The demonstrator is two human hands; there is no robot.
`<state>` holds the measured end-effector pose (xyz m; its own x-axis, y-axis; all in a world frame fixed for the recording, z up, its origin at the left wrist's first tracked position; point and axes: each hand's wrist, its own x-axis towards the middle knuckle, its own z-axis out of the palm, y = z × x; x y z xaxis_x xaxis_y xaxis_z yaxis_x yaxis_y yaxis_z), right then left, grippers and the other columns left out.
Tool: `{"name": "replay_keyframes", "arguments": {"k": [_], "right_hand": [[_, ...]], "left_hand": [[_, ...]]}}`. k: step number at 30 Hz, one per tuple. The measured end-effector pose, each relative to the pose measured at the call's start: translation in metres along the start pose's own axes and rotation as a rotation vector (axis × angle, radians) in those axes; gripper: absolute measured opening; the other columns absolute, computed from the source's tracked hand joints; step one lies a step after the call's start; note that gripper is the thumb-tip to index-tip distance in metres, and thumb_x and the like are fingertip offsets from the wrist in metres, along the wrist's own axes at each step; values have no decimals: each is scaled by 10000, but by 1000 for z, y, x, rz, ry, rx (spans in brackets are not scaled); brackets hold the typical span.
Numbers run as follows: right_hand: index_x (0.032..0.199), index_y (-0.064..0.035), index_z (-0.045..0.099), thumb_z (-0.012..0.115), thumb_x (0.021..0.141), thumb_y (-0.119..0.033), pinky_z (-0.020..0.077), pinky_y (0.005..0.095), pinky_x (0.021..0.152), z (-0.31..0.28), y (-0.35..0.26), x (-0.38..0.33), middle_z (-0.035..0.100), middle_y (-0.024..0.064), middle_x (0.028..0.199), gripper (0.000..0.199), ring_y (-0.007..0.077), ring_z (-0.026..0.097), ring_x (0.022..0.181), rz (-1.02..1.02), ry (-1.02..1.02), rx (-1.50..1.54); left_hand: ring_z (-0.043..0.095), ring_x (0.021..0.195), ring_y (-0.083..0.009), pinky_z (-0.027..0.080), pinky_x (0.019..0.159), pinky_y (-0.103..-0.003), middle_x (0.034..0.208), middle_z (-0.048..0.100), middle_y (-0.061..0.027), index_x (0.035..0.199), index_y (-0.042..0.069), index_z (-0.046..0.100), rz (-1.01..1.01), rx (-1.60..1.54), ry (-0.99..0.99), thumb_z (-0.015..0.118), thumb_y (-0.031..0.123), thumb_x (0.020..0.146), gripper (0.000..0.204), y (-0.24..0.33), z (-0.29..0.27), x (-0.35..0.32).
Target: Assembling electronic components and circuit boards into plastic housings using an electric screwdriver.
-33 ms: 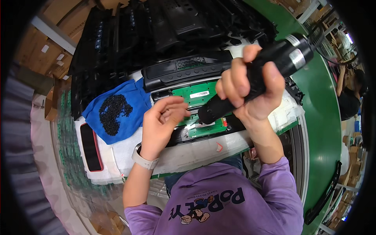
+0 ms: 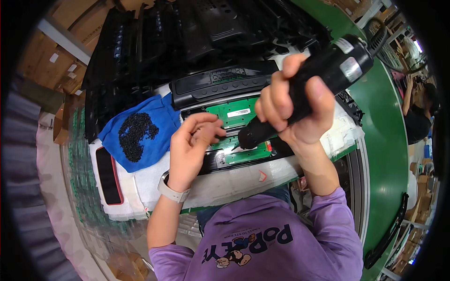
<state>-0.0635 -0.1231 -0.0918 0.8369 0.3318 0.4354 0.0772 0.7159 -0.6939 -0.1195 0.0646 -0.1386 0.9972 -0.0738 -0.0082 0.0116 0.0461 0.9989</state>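
At the middle of the bench, my right hand point(image 2: 293, 110) is wrapped tight around a thick black electric screwdriver point(image 2: 311, 91), all fingers clamped on its barrel and the thumb pressed along the side. I have the tool tilted, its cord end up toward the far right and its tip down on a green rectangular circuit board point(image 2: 234, 114) that sits inside a long black plastic housing point(image 2: 220, 161). My left hand point(image 2: 190, 143) rests just beside the tip, fingers loosely curled together with the thumb and forefinger nearly pinched over the board; I cannot tell whether they grip anything small. A pale watch strap point(image 2: 172, 191) circles that wrist.

Left of the board lies a blue cloth point(image 2: 154, 124) carrying a heap of small black screws point(image 2: 136, 133). Behind the board sits a black curved plastic panel with a row of buttons point(image 2: 220, 86), and beyond it a stack of dark plastic parts point(image 2: 187, 33). The housing lies on a white padded sheet point(image 2: 234, 180) that covers the bench, with a green conveyor belt point(image 2: 379, 122) running along the right side. Another person point(image 2: 417, 112) stands at the far right.
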Motion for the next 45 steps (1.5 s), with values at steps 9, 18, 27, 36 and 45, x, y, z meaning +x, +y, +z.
{"name": "replay_keyframes", "arguments": {"k": [9,18,27,36,45], "right_hand": [[973,-5,400,627,748,-129,352,235,395,15,16,-5,450,43,548,343,102,404,419,37,-133,-277],[810,-23,545,708,645,-76,430,214,548,23,22,-2,565,26,691,238,76,542,611,-58,-156,-570],[767,-13,512,654,620,18,399,203,505,24,25,-1,527,25,662,207,73,497,559,38,-157,-504],[982,-23,455,564,804,-201,383,265,429,-2,5,11,492,65,600,274,141,446,423,-119,-248,112],[949,-87,481,426,881,-389,416,352,499,-2,-5,8,474,23,561,314,149,427,402,-243,94,162]], "left_hand": [[598,999,-238,472,832,-274,1082,568,-161,1062,-10,467,-64,-269,42,337,75,946,194,-5,-3,1],[639,719,-205,511,616,-249,898,608,-173,1037,2,428,100,-142,54,372,123,960,154,-15,0,0],[304,378,-32,215,349,-184,490,424,4,953,54,465,-4,-194,89,371,244,976,213,-18,5,-1],[329,396,-28,242,382,-171,642,575,-68,953,44,465,-139,-308,15,489,109,917,78,-3,1,-1],[409,396,-27,293,374,-155,650,622,-102,785,-2,558,-44,-177,3,590,73,854,107,-4,-1,-4]]}}
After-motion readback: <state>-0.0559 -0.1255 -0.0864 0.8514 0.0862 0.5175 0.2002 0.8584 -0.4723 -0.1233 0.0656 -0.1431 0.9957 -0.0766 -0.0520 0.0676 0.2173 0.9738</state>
